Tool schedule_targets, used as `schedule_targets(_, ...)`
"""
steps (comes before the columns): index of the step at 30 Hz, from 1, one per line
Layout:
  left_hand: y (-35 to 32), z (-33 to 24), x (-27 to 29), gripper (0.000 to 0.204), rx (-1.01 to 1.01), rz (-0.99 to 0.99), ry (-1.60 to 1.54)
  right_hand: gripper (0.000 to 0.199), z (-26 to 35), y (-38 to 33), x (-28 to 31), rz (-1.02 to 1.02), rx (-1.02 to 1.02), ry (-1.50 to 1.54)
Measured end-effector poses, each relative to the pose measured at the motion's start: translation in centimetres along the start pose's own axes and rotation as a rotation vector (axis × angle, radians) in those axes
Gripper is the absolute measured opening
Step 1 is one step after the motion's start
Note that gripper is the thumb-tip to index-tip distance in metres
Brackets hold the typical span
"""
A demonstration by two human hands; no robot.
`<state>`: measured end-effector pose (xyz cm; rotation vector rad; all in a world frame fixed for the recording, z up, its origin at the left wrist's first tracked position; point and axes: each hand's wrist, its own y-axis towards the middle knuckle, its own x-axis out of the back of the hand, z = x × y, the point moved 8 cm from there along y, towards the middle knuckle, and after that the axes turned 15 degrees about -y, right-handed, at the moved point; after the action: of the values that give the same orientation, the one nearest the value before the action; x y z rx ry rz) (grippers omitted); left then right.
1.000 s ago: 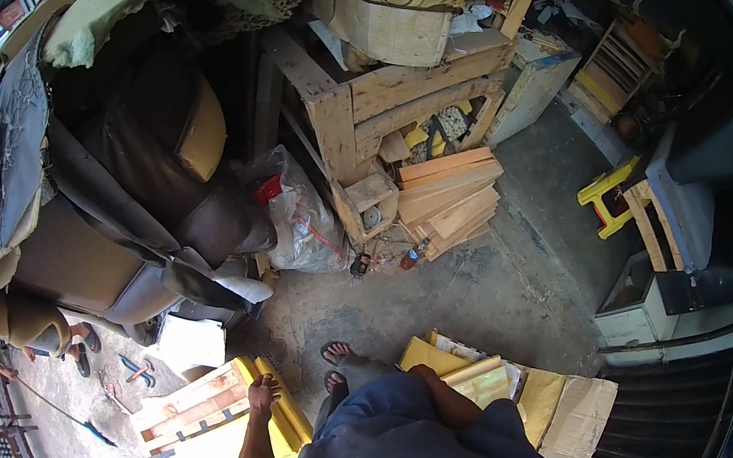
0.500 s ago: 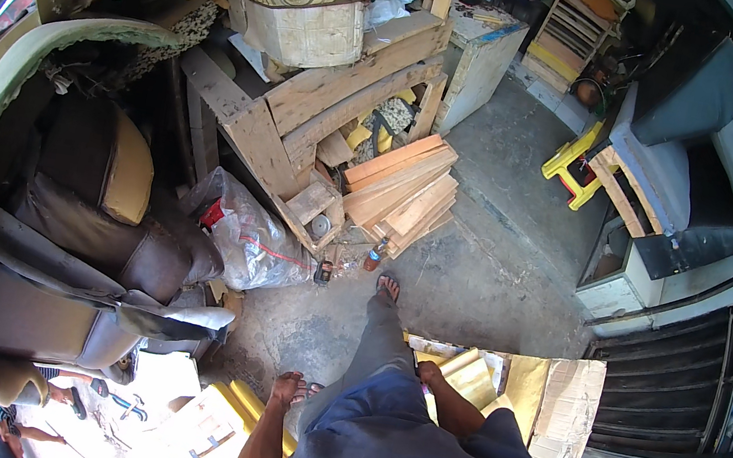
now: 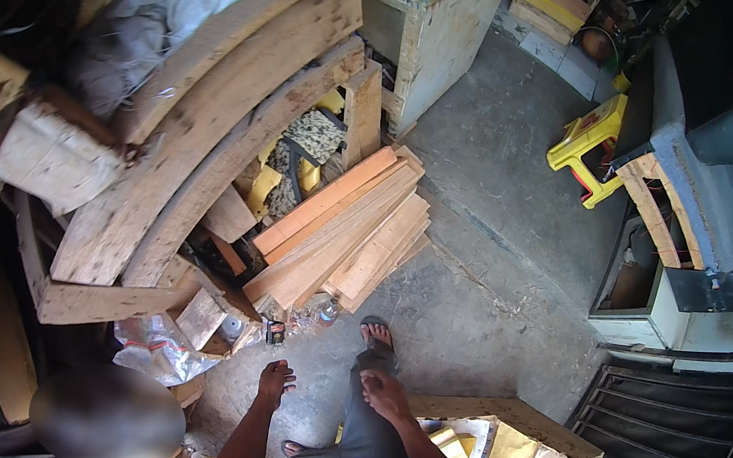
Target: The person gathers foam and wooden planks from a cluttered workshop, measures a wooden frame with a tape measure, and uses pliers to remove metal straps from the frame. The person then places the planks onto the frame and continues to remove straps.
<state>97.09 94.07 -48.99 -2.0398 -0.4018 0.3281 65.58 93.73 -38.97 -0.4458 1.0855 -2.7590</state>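
The left hand (image 3: 275,380) is seen hanging loosely open over the concrete floor (image 3: 488,248), its fingers spread and nothing held in it. The right hand (image 3: 383,393) is laid on the thigh of the grey trousers (image 3: 359,429), fingers relaxed and part open, and nothing is gripped by it either. One sandalled foot (image 3: 378,335) is set forward on the floor.

Nearest the left hand, a crumpled clear plastic bag (image 3: 160,350) is found just to its left, and a small clear plastic bottle (image 3: 328,311) is stood ahead of it at the foot of a stack of pale planks (image 3: 342,235). The planks are laid flat and slanted, several deep; an exact count cannot be made. Behind them two long curved timber pieces (image 3: 210,128) are leaned side by side.

One open cardboard box (image 3: 533,447) is placed just to the right of the right hand, with yellowish sheets inside it. One pale wooden crate-like cabinet (image 3: 446,31) is stood at the top, its top edge trimmed in blue. One yellow plastic stool (image 3: 586,144) is seen well apart on the right, beside a grey upholstered frame (image 3: 690,184). No label can be made out on any of them.
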Motion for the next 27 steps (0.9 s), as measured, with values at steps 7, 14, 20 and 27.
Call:
schedule_targets(7, 17.2, -6.6, -4.8, 0.093, -0.068, -0.204, -0.457, 0.024, -10.3, -0.2, 0.3, 0.217, -0.457, 0.506)
schedule_targets(14, 11.7, -9.7, -11.1, 0.046, 0.080, -0.050, -0.388, 0.021, -6.3, 1.7, 4.4, 0.157, -0.557, 0.581)
schedule_targets(20, 2.0, -12.8, -19.5, 0.033, 0.070, 0.088, -0.610, 0.023, -5.9, 2.8, 3.6, 0.181, -0.463, 0.308)
schedule_targets(27, -8.4, -13.3, -26.4, 0.039, -0.168, 0.187, -0.388, 0.070, -2.6, 2.4, 6.8, 0.242, -0.480, 0.822)
